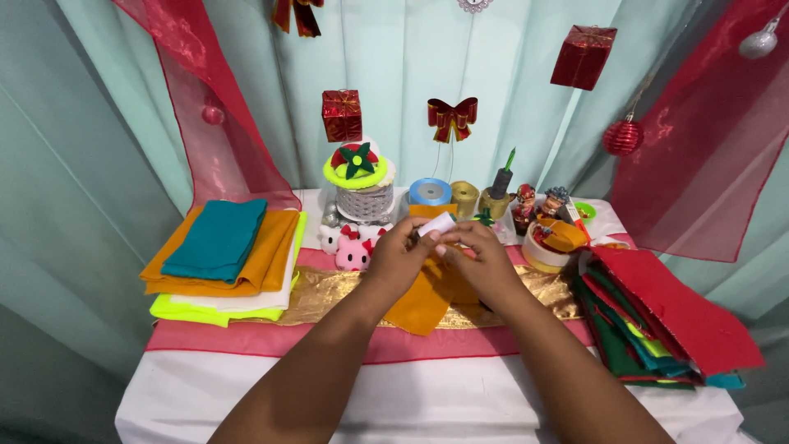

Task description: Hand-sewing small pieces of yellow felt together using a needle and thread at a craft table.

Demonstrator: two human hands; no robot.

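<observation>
The left hand (400,251) and right hand (481,259) meet above the middle of the tabletop (246,395), both pinching a small white piece (437,224) between their fingertips while an orange felt sheet (427,298) hangs beneath the palms, seemingly gripped too, though the fingers hide that hold. The step in hand looks like fitting the white piece to the felt, so the next move calls for steady fingertip control. Beyond stand a pink toy (353,253) and ribbon spools (431,192).

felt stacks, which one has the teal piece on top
The left stack: a folded teal piece lies on orange, white and neon yellow felt. The right stack is topped by red felt, with greens beneath.
</observation>
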